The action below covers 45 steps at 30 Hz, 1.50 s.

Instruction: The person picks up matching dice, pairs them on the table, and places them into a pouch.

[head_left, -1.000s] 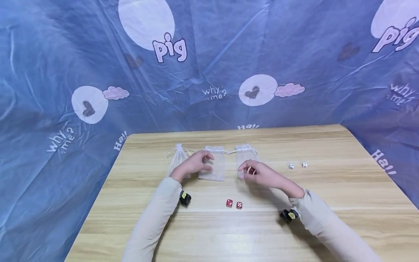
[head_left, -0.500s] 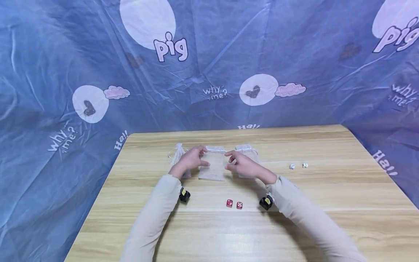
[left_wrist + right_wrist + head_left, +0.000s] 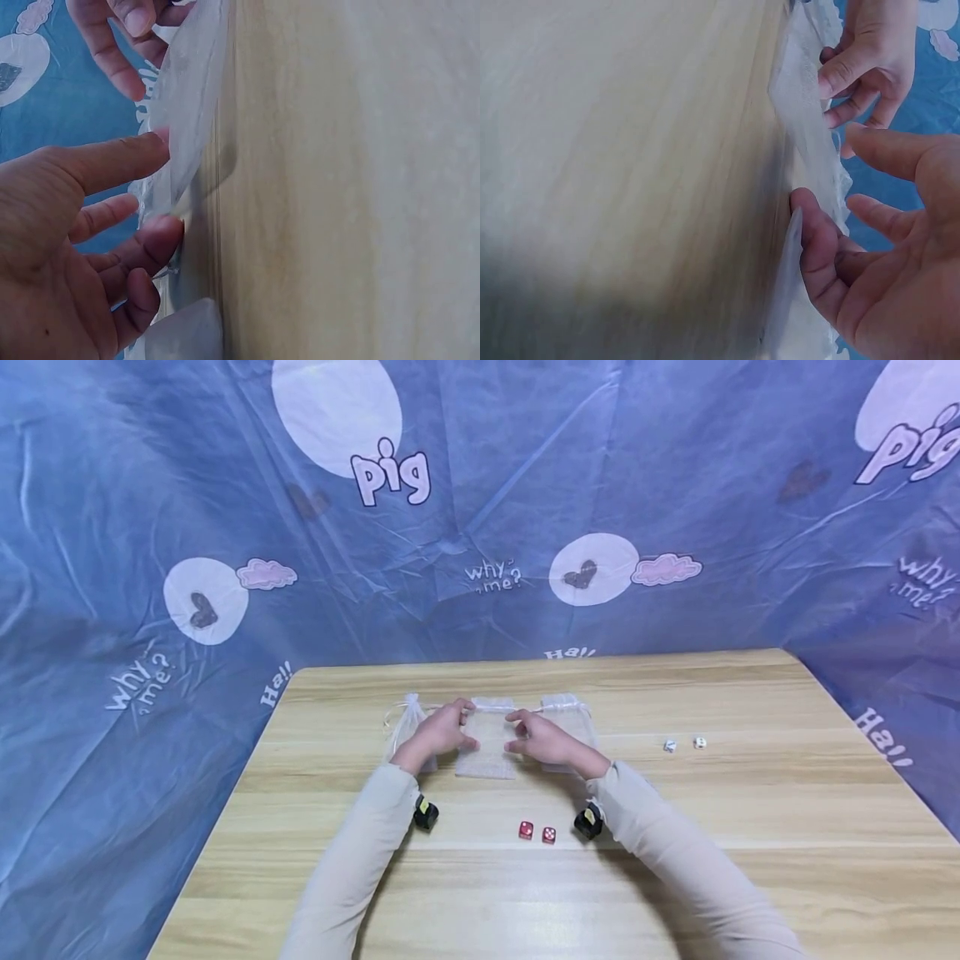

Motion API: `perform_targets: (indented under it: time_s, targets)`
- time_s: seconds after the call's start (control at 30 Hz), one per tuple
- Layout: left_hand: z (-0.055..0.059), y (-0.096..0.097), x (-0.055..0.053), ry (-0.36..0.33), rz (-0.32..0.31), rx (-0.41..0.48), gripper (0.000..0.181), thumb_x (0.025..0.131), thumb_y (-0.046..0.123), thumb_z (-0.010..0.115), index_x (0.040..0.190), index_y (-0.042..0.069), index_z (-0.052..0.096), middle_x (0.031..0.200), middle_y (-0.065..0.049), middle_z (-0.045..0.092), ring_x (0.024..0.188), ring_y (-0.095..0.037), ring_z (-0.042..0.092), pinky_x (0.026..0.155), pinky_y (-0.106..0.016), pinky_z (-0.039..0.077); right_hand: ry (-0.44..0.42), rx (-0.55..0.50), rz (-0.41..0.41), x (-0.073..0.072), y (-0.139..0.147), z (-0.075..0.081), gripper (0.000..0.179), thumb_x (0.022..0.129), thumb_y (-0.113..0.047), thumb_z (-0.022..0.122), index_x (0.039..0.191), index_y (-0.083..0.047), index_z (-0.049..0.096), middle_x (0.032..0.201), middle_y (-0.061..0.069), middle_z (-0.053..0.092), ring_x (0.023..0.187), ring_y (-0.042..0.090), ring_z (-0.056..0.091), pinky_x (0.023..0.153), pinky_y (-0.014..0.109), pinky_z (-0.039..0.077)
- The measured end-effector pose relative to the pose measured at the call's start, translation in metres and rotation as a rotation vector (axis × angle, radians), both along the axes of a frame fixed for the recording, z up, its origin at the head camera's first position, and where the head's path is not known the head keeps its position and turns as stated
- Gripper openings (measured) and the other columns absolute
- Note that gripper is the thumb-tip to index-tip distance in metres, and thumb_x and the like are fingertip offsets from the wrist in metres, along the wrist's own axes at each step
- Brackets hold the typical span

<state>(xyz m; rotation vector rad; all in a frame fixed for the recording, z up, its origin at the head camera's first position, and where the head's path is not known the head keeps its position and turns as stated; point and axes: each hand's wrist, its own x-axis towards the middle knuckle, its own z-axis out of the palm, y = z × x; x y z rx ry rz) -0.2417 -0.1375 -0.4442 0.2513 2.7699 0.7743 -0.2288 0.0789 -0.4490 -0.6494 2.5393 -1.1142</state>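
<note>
A sheer white drawstring pouch [image 3: 486, 762] lies flat on the table between my two hands. My left hand [image 3: 438, 732] is at its left edge, thumb and fingers spread apart, the fingertips at the mesh. On the opposite side, my right hand [image 3: 550, 742] has its thumb and fingers apart near the pouch's right edge. In both wrist views a gap shows between thumb and fingers, with no pinch on the cloth [image 3: 184, 97]. Partly behind my left hand lies a gathered pouch [image 3: 410, 717]; another flat pouch [image 3: 567, 706] is partly covered by my right hand.
Two red dice [image 3: 527, 830] sit in front of the pouches, near the right wrist camera [image 3: 588, 821]. Two white dice [image 3: 670, 746] are farther right on the wooden table [image 3: 480, 893]. A blue printed cloth [image 3: 480, 510] hangs behind the table.
My right hand has moved left from the right pouch to the middle pouch. My left hand has shifted slightly left. The dice and pouches look unmoved.
</note>
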Motion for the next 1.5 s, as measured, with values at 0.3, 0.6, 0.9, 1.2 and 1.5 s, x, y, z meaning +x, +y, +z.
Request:
perform_targets:
  time_s: [0.3,0.6,0.9,1.2,1.5]
  targets:
    - [-0.005,0.0,0.005,0.003,0.039,0.19,0.066,0.077,0.007,0.078,0.135,0.013,0.047,0.088,-0.001,0.06,0.071,-0.013,0.055,0.066,-0.025,0.047,-0.129,-0.159,-0.073,0.001,0.002,-0.002,0.051,0.089,-0.001,0.059,0.136,0.003,0.041,0.101,0.018,0.06,0.082,0.02,0.06,0.077,0.032,0.054]
    - [-0.009,-0.002,0.011,0.031,0.075,0.435,0.068,0.079,-0.003,0.072,0.14,0.012,0.044,0.092,-0.009,0.063,0.067,-0.015,0.058,0.054,-0.026,0.052,-0.136,-0.315,-0.168,0.005,0.008,0.006,0.057,0.092,0.002,0.052,0.143,0.005,0.028,0.1,0.023,0.063,0.075,0.022,0.062,0.07,0.034,0.057]
    - [-0.004,-0.003,0.023,0.08,0.018,0.528,0.076,0.08,-0.002,0.071,0.146,0.012,0.037,0.093,-0.009,0.061,0.075,-0.013,0.059,0.07,-0.024,0.053,-0.113,-0.345,-0.217,0.003,0.011,0.009,0.05,0.096,-0.007,0.055,0.14,0.007,0.036,0.092,0.02,0.066,0.072,0.026,0.061,0.066,0.035,0.055]
    - [0.003,-0.005,0.033,0.075,0.027,0.658,0.069,0.081,0.0,0.072,0.143,0.009,0.041,0.087,-0.005,0.064,0.074,-0.01,0.059,0.07,-0.022,0.05,-0.041,-0.368,-0.209,0.014,0.012,0.019,0.032,0.096,-0.009,0.056,0.123,0.008,0.051,0.08,0.012,0.066,0.065,0.015,0.057,0.061,0.029,0.048]
    - [0.012,-0.011,0.041,0.119,0.106,0.645,0.028,0.089,0.021,0.07,0.111,0.004,0.065,0.093,-0.009,0.071,0.079,-0.008,0.059,0.074,-0.027,0.051,0.02,-0.41,-0.131,0.025,0.015,0.026,0.02,0.094,-0.003,0.057,0.111,0.007,0.055,0.089,0.019,0.068,0.08,0.012,0.065,0.077,0.024,0.053]
